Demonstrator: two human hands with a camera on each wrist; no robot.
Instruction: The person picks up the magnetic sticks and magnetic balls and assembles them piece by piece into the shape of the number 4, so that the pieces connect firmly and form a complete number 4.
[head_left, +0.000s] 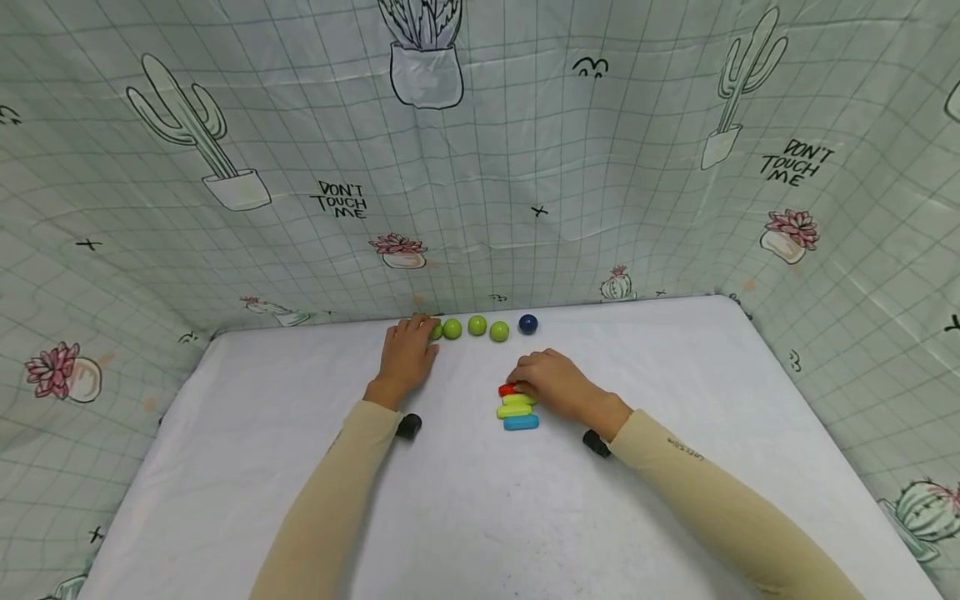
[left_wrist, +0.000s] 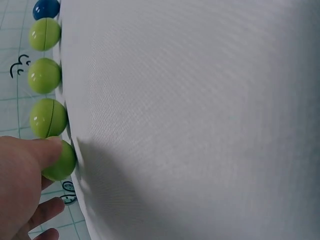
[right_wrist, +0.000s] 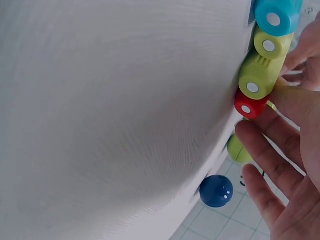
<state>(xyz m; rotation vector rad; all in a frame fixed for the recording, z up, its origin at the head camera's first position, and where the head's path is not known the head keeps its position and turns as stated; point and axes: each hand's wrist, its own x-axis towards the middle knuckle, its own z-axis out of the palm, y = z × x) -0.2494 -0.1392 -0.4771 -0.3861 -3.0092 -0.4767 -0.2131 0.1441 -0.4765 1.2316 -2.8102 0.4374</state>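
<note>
My left hand (head_left: 406, 357) is at the back edge of the table, pinching the leftmost green ball (left_wrist: 65, 162) with thumb and fingers. Other green balls (head_left: 477, 325) and one dark blue ball (head_left: 528, 324) continue the row to the right. Nearer the middle, my right hand (head_left: 561, 385) grips a short red stick (right_wrist: 248, 107) between thumb and fingertips, its remaining fingers spread in the right wrist view. The red stick lies at the far end of a close row with two yellow-green sticks (head_left: 514, 411) and a light blue stick (head_left: 521, 422). Pale round discs show on the sticks' ends.
A white cloth covers the table (head_left: 480, 517). Behind it hangs a grid-patterned curtain (head_left: 480, 183) with cactus drawings. Black wrist cameras (head_left: 408, 426) sit under both wrists, close over the cloth.
</note>
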